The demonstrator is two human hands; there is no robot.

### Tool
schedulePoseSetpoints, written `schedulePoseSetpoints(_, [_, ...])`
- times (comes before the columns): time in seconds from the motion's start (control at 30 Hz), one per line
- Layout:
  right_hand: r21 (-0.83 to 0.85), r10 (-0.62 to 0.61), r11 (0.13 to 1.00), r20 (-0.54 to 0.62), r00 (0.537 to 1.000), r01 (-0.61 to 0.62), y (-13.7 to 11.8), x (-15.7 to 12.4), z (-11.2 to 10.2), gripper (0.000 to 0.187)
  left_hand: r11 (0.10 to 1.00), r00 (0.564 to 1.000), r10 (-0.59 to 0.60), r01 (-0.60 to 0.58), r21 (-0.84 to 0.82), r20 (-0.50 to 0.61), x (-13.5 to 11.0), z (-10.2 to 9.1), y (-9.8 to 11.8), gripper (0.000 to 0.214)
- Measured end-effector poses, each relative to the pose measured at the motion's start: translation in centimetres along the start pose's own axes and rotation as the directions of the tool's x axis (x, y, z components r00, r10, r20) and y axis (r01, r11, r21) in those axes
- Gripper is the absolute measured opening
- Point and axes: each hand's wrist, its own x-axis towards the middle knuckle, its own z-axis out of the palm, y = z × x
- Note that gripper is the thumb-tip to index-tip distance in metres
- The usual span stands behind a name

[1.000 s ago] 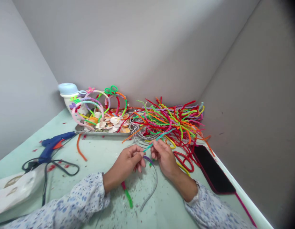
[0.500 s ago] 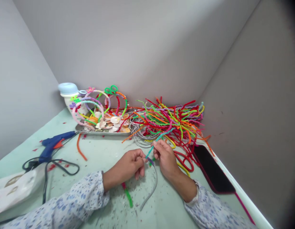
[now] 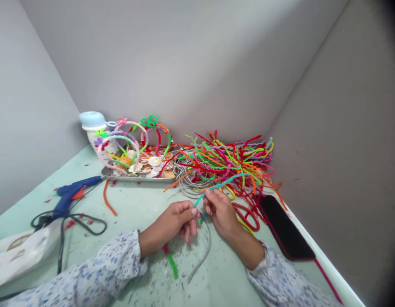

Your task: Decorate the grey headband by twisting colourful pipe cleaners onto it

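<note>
The right hand [image 3: 221, 213] pinches a teal pipe cleaner [image 3: 221, 184] at the tip of a mostly bare grey headband [image 3: 208, 251], which the curled left hand [image 3: 168, 226] appears to grip; only that tip is wrapped. Beyond the headband lie a heap of loose pipe cleaners [image 3: 229, 162] and finished-looking decorated bands [image 3: 120, 137] on a metal tray [image 3: 136, 179].

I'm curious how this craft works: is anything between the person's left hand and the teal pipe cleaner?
Nothing visible blocks it. The left hand has its fingertips close to the lower end of the teal pipe cleaner, which the right hand pinches. The grey headband runs below them, not between.
</note>
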Motion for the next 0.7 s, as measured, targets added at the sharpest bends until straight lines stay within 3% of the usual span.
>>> schedulePoseSetpoints(0.13, [0.032,-0.036,0.999,-0.115,0.993,0.040,0.30,0.51,-0.36,0.026,0.999,0.999,-0.049,0.048,0.016,0.015,-0.21,0.17,0.31,0.026])
schedulePoseSetpoints(0.3, [-0.006,-0.067,0.998,-0.158,0.985,0.067,0.23,0.60,-0.46,0.026,0.997,0.997,-0.058,0.055,0.052,0.044,-0.31,0.20,0.51,0.028])
schedulePoseSetpoints(0.5, [0.036,0.039,0.999,-0.049,0.998,-0.037,0.03,0.46,-0.35,0.029,0.999,0.996,-0.027,0.030,-0.030,0.080,-0.53,0.33,0.53,0.029])
schedulePoseSetpoints(0.7, [-0.060,0.068,0.996,0.042,0.997,-0.065,0.38,0.02,-0.38,0.028,0.994,0.995,-0.007,0.017,-0.104,0.101,-0.64,0.25,0.57,0.030])
